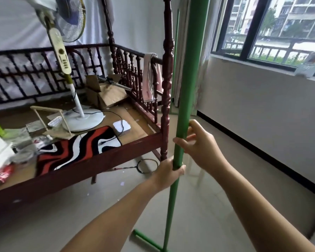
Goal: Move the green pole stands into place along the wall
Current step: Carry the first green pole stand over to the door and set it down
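The green pole [188, 79] stands upright in the middle of the room, just beside the corner post of the bed [127, 145], its foot bar [145, 240] flat on the tiled floor. The left hand [168, 172] is wrapped tight around the pole low down, fingers closed on it. The right hand [201, 145] sits just above on the same pole, thumb behind and fingers curled loosely across the front, more a light hold than a full clasp. A second green pole [175, 57], thinner in view, stands farther back near the wall corner by the curtain.

On the bed's bare boards sit a standing fan [71, 73], a red, black and white rug [76, 148], a small white box [121, 126], an open carton [105, 93] and other clutter. A towel [149, 77] hangs over the bed rail. A racket [145, 166] lies on the floor under the bed's edge. To the right, a window [273, 28] runs above the white wall.
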Tool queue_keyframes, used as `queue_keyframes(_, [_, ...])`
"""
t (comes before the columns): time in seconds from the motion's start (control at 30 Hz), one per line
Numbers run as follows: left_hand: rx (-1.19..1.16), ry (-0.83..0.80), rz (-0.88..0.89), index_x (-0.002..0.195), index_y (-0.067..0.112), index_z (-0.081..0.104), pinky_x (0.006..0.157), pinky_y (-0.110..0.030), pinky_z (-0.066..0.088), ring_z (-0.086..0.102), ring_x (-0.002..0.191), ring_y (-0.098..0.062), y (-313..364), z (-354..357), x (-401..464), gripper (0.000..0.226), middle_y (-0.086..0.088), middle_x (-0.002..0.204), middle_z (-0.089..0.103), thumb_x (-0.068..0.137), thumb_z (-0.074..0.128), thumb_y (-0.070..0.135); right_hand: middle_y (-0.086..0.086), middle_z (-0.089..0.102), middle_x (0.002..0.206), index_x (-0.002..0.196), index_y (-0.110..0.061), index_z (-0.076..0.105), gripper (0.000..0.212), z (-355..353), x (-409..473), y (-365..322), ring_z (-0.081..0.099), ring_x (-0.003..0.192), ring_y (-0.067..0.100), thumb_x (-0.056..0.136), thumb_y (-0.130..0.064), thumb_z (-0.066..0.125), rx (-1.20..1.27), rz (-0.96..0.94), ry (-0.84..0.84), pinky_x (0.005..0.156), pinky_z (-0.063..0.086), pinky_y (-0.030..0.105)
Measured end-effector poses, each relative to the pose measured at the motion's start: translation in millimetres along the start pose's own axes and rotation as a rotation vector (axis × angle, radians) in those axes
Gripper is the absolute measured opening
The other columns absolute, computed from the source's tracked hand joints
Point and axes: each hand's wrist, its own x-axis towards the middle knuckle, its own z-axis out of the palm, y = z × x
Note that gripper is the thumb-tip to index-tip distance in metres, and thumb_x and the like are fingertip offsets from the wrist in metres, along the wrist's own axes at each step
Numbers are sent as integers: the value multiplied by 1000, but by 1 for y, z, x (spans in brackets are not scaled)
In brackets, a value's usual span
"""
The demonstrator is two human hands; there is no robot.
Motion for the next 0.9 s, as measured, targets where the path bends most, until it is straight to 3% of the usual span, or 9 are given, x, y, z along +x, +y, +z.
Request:
queue_keyframes(0.13, [-56, -54, -27, 84, 4, 56, 85, -35, 52, 63, 86, -29, -13, -30, -56, 11, -13, 83, 61, 85, 55, 15, -13, 60, 86, 103, -25, 53, 33, 33, -34, -41, 62, 80, 5, 74, -26, 68, 3, -8, -15, 73, 57, 31])
queue_keyframes(0.17, [-64, -60, -24, 83, 8, 56, 87, -36, 52, 63, 84, -25, -18, -41, -70, 8, -9, 82, 61, 85, 55, 15, -15, 59, 86, 104, -25, 52, 33, 45, -40, -53, 61, 80, 3, 74, -27, 68, -11, -22, -21, 73, 57, 28])
queue_keyframes(0.27, [-45, -83, -13, 85, 14, 53, 74, -14, 49, 59, 76, -7, -31, -83, -113, 3, 1, 81, 58, 87, 53, 15, -14, 60, 88, 104, -25, 53, 33, 86, -57, -92, 59, 79, 2, 74, -29, 67, -27, -43, 11, 71, 52, 22])
queue_keyframes(0.43, [-41, -120, 0, 76, 16, 55, 63, -7, 45, 58, 66, 2, -61, -161, -184, 12, 5, 71, 58, 87, 51, 14, -16, 58, 86, 100, -29, 50, 32, 162, -86, -163, 59, 77, 2, 73, -30, 68, -2, -33, 42, 64, 52, 19])
queue_keyframes(0.6, [-32, -95, -18, 65, 21, 55, 70, -19, 46, 58, 67, -6, -98, -226, -254, 23, 8, 66, 57, 86, 51, 13, -20, 55, 83, 93, -36, 47, 31, 238, -115, -234, 58, 74, -1, 72, -31, 69, 6, -54, 33, 66, 49, 15])
queue_keyframes(0.67, [-14, -77, -48, 61, 22, 55, 67, -15, 45, 59, 66, -6, -109, -247, -280, 26, 8, 63, 57, 86, 52, 15, -22, 52, 81, 92, -36, 47, 29, 262, -126, -257, 56, 72, -4, 72, -32, 68, -12, -67, 11, 66, 49, 14])
queue_keyframes(0.8, [-15, 45, -66, 52, 20, 58, 57, -7, 42, 58, 55, 4, -124, -283, -326, 34, 10, 54, 58, 85, 55, 14, -20, 50, 84, 97, -27, 52, 28, 300, -140, -297, 55, 78, 3, 74, -35, 65, -25, -108, -71, 75, 53, 28])
queue_keyframes(0.9, [-60, 127, -149, 48, 17, 59, 65, -15, 46, 60, 56, -2, -144, -309, -362, 36, 7, 49, 60, 84, 59, 18, -10, 57, 100, 107, -26, 51, 36, 330, -150, -325, 57, 87, 10, 76, -38, 63, -1, -151, -184, 80, 54, 35])
